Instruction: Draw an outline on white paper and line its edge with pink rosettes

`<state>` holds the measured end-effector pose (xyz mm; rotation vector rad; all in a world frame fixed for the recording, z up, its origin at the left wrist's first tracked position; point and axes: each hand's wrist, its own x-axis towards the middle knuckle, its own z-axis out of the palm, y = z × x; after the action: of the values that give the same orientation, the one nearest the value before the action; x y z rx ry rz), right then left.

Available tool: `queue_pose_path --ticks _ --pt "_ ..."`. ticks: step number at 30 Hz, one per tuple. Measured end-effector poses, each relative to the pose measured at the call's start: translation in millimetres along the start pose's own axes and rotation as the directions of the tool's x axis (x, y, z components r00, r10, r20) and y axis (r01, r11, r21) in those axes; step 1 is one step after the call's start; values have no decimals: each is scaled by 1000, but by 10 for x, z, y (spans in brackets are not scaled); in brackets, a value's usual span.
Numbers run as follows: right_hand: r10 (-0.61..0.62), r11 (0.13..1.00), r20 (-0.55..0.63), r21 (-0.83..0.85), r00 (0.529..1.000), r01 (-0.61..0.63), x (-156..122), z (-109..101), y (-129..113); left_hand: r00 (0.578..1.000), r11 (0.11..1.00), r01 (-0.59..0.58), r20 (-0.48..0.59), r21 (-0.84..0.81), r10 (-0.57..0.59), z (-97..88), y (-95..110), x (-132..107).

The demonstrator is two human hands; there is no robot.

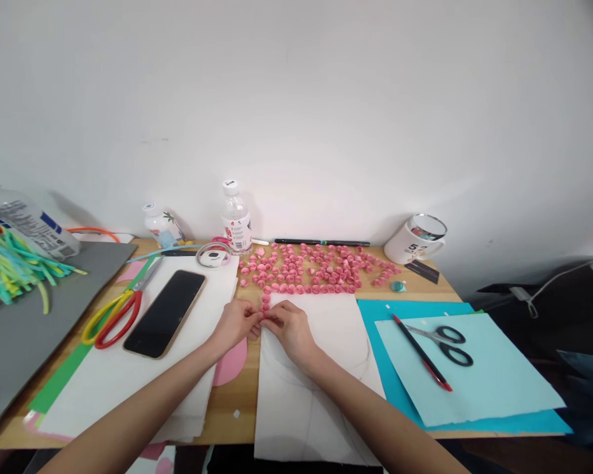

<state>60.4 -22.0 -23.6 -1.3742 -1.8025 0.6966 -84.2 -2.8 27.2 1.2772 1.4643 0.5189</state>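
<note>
My left hand [238, 324] and my right hand [290, 329] meet at the upper left edge of a white sheet [321, 415] marked with faint pencil curves. Both are closed in a pinch around a small pink paper roll [263, 315], mostly covered by my fingertips. Just above them, a few pink rolls run down the sheet's left edge, joining a row of pink rolls [316, 289] along its top edge. Behind that row many loose pink paper rolls [296, 263] lie scattered on the wooden table.
Left are a phone [165, 315], red-yellow scissors [113, 316], white paper [103, 388] and coloured strips [17, 263]. A bottle [236, 220] and mug [415, 238] stand by the wall. Right, black scissors [445, 342] and a pencil [420, 352] rest on light blue paper [499, 388].
</note>
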Motion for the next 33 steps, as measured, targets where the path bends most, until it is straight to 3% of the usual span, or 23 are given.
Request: queue_pose_path --ticks 14,23,33 --pt "16 1000 -9 24 1000 -16 3 -13 -27 998 1000 16 62 -24 -14 -36 45 1" --pt "70 969 -6 238 998 -66 -59 -87 8 998 998 12 68 -66 -8 4 15 -5" --pt "47 931 64 360 997 -67 -61 -148 98 986 982 121 130 -147 -102 20 16 43"
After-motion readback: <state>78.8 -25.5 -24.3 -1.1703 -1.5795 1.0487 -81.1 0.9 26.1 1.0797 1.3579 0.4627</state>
